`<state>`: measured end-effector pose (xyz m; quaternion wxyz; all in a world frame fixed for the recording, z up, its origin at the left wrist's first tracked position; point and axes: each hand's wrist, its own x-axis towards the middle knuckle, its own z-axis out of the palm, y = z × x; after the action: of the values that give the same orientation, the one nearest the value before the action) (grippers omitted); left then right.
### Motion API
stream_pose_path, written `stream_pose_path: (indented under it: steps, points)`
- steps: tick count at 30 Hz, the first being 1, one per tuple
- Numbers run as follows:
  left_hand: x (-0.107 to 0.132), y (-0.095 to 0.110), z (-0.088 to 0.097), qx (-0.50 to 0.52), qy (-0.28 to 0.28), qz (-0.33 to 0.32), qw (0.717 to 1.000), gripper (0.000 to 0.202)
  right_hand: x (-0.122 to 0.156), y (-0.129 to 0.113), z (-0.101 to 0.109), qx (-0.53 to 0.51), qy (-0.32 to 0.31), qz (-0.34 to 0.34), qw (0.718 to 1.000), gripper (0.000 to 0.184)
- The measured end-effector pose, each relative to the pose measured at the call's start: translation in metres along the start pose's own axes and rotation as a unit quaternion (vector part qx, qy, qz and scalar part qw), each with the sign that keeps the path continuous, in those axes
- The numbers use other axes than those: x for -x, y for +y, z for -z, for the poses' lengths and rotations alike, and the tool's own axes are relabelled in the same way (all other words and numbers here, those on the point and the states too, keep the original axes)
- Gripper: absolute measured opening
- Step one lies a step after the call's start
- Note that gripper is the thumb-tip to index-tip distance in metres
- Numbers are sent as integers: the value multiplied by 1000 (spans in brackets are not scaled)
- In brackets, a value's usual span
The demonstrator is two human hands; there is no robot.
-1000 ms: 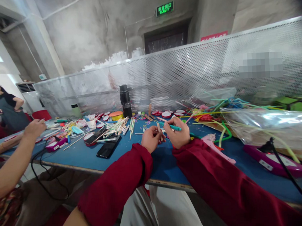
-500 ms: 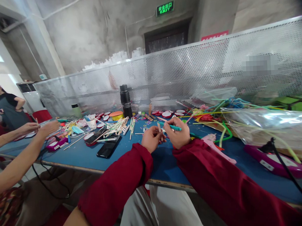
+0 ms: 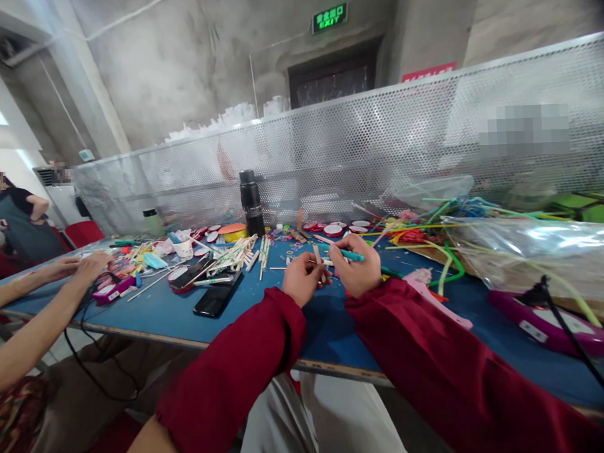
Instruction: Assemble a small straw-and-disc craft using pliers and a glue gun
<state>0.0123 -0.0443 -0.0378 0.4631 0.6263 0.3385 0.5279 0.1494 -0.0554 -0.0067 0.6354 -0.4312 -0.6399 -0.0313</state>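
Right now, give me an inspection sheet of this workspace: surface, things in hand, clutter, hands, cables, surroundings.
Surface: blue table, strewn with items, especially toward its far side.
Things in hand: a pale flat stick and a teal pen-like tool.
Clutter: piled thin sticks, black phone, black bottle standing upright, clear plastic bag.
Hands: left hand pinches the stick; right hand grips the tool.
Cables: a black cable at the right-hand purple device; another loops below the table edge, left.
Surroundings: perforated metal screen, lit exit sign, a co-worker's hands at left.
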Motion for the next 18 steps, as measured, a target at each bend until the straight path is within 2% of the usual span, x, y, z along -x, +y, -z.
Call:
stream_pose_path:
  steps: [18]
  points:
    - [-1, -3, 1, 2, -4, -5, 1000, 15, 1, 1, 0, 16, -4, 5, 1000, 16]
